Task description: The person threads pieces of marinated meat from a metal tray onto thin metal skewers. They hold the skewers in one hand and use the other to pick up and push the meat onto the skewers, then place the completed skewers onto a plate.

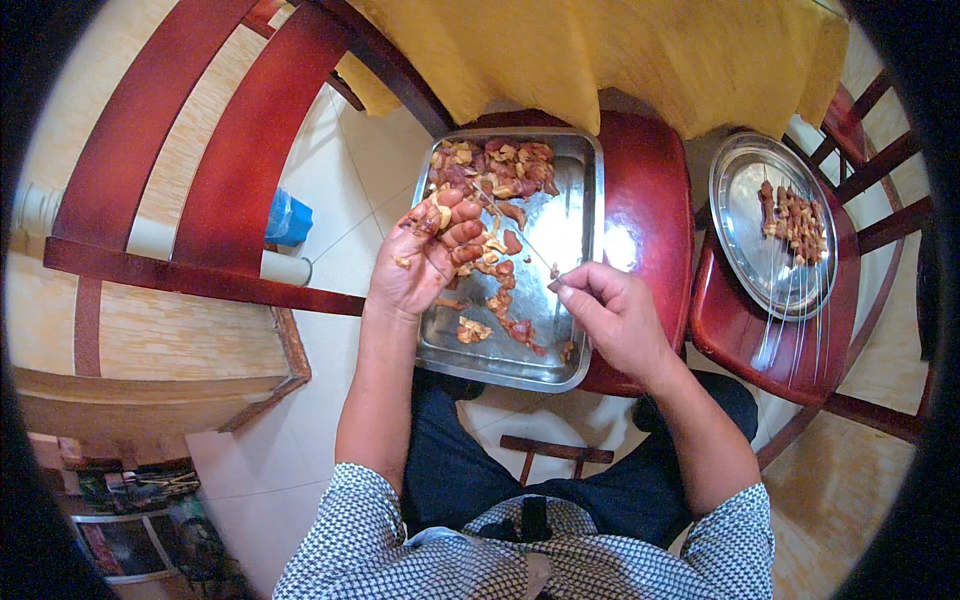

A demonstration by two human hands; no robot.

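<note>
My left hand is turned palm up over the metal tray, fingers curled and smeared with marinade. A pale piece of meat is held between its thumb and fingers, and a small scrap sticks to the palm. With thumb and forefinger, my right hand pinches a thin metal skewer at the tray's right side. The skewer slants up and left, its far end near my left fingertips. A pile of raw marinated meat fills the tray's far end. Looser pieces lie nearer me.
The tray rests on a red wooden chair seat. On another chair to the right, a round metal platter holds several loaded skewers, handles overhanging its rim. A yellow cloth hangs beyond; a chair back stands left.
</note>
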